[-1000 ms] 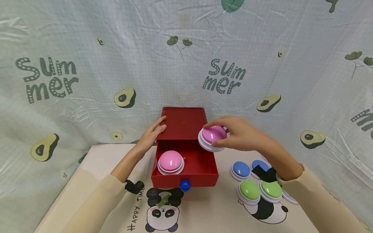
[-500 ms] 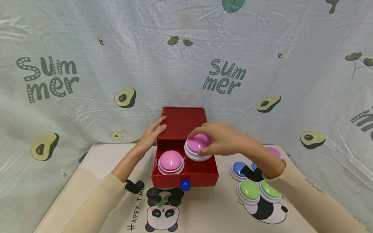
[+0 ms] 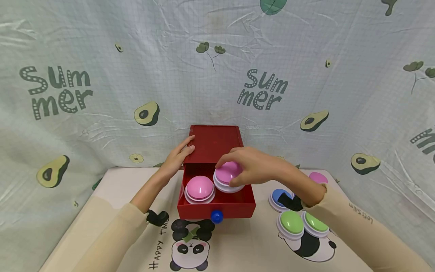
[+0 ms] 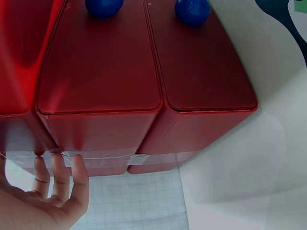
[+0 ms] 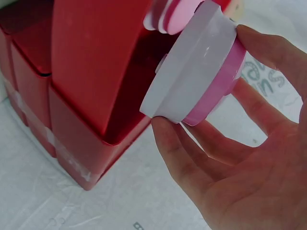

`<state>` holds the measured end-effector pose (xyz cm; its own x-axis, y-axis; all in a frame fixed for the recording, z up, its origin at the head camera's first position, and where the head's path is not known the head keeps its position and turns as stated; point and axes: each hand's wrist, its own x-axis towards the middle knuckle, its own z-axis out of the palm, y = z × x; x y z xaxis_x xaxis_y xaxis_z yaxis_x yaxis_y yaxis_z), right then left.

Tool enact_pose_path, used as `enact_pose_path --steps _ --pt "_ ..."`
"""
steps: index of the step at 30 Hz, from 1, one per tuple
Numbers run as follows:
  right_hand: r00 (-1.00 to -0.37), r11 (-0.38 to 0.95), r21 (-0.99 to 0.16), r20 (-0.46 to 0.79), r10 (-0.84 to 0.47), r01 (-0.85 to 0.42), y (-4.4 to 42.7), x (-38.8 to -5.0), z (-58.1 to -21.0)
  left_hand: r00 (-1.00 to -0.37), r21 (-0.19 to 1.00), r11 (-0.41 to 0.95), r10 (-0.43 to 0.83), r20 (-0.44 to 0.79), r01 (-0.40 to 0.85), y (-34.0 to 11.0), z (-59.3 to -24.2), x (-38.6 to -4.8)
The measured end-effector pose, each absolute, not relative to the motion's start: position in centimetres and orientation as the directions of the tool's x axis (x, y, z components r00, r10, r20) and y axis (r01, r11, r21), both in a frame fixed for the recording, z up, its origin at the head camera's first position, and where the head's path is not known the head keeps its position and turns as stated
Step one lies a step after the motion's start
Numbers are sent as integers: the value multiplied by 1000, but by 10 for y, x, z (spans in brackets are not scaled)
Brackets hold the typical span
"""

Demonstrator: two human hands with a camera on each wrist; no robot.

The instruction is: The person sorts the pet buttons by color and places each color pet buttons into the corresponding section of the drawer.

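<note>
My right hand point(image 3: 256, 166) grips a pink push button point(image 3: 227, 173) with a white base, its fingers spread round the rim. The button is tilted over the right part of the pulled-out red drawer point(image 3: 234, 211). In the right wrist view the same button's white base point(image 5: 192, 67) faces the drawer opening. A second pink push button point(image 3: 199, 187) sits dome up in the drawer's left part. My left hand point(image 3: 174, 160) rests at the left edge of the red drawer cabinet point(image 3: 214, 141). In the left wrist view its fairly straight fingers point(image 4: 79, 184) touch the cabinet's side.
On the table to the right are a blue button point(image 3: 279, 196), green buttons point(image 3: 292, 222) and a pink button point(image 3: 318, 177), partly behind my forearm. A blue knob point(image 3: 216, 217) sticks out of the drawer front. A printed curtain point(image 3: 210, 87) hangs close behind the cabinet.
My right hand has carried the pink button leftward and down, from the drawer's right edge to over its inside. The left hand has stayed on the cabinet.
</note>
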<state>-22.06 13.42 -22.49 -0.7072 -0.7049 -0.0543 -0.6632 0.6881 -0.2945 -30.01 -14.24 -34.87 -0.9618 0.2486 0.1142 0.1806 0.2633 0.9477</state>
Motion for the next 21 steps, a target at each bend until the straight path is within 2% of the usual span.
enact_pose_path --steps 11,21 --pt "-713 704 -274 -83 -696 -655 135 -224 -242 -963 948 266 248 107 174 -142 -348 -301" --pt "-685 675 -267 -69 -725 -687 135 -229 -252 -963 951 257 245 110 174 -142 -349 -302"
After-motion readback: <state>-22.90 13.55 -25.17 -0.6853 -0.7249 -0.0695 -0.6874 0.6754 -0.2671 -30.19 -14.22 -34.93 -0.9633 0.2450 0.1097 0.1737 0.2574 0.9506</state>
